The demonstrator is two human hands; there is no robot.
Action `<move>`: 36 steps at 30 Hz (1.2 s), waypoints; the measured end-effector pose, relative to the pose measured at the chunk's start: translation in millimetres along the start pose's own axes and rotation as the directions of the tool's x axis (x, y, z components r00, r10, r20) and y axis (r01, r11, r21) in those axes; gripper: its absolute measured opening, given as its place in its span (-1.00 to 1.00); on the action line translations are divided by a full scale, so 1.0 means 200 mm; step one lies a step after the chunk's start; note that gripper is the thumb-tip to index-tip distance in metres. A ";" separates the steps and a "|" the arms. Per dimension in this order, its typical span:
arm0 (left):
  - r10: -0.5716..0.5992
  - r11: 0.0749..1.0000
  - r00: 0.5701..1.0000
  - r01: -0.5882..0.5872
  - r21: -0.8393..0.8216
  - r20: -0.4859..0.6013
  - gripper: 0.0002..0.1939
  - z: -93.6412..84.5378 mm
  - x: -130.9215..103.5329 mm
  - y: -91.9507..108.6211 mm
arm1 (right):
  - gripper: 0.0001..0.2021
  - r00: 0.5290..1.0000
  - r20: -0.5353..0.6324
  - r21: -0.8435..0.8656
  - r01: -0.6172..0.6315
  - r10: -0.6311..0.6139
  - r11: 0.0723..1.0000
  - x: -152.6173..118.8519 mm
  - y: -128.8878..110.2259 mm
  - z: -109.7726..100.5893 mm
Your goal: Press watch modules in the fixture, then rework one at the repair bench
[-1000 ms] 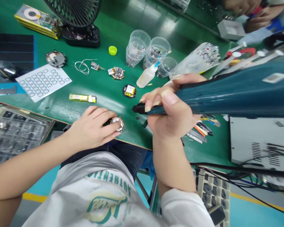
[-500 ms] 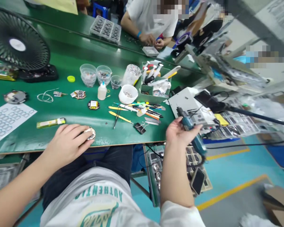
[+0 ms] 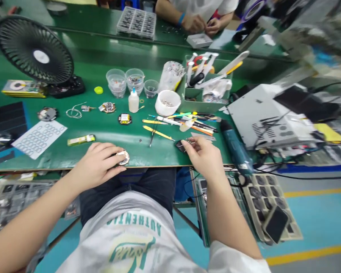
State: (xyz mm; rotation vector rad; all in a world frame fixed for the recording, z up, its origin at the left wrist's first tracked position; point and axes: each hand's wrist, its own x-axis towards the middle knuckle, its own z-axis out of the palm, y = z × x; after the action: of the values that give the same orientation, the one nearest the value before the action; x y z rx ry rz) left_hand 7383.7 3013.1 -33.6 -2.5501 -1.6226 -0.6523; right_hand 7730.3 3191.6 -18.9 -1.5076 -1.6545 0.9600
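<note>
My left hand (image 3: 100, 163) rests at the table's front edge, its fingers closed on a round watch-like part (image 3: 125, 157) with a pale face and metallic rim. To the right, my right hand (image 3: 207, 157) has its thumb and fingers closed over the wire handles of a black binder clip (image 3: 182, 146). The clip still lies on the green table. Beside this hand, a teal electric screwdriver (image 3: 235, 148) lies over the table edge, untouched. Black tweezers (image 3: 152, 133) and yellow spudgers (image 3: 158, 132) lie between my hands. A small part with a yellow battery (image 3: 125, 119) sits behind them.
A fan (image 3: 41, 57) stands back left. Clear cups (image 3: 116, 81), a dropper bottle (image 3: 133, 101), a white tub (image 3: 167, 103) and a green tool bin (image 3: 206, 104) line the back. A grey metal box (image 3: 261, 117) stands right. A co-worker's hands (image 3: 203, 24) work opposite.
My right hand has let go of the electric screwdriver, now on the table edge, and moved left to the binder clip. My left hand stays on the round part. The view has shifted.
</note>
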 end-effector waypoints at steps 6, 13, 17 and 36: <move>0.043 0.998 0.998 -0.046 -0.043 -0.052 -0.75 -0.01 0.01 0.01 | -0.49 0.958 0.124 -0.135 0.275 -0.259 0.952 -0.05 -0.07 -0.04; 0.077 0.996 0.989 -0.081 -0.033 -0.126 -0.73 -0.07 0.02 0.10 | -0.60 0.833 0.554 0.452 -0.297 -0.004 0.841 -0.32 -0.15 0.14; 0.110 0.993 0.981 -0.114 -0.014 -0.162 -0.73 -0.14 0.02 0.20 | -0.64 0.826 0.556 0.569 -0.461 0.095 0.681 -0.39 -0.18 0.26; 0.143 0.976 0.985 -0.157 -0.148 -0.102 -0.84 -0.23 0.06 0.30 | -0.73 0.756 0.640 0.574 -0.590 0.138 0.568 -0.49 -0.28 0.31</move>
State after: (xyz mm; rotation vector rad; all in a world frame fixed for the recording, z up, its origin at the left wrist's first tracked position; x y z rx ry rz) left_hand 7426.0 2983.5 23.8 -2.6726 -1.3860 -0.8978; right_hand 7657.6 3086.3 -0.4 -1.0300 -0.9512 2.1706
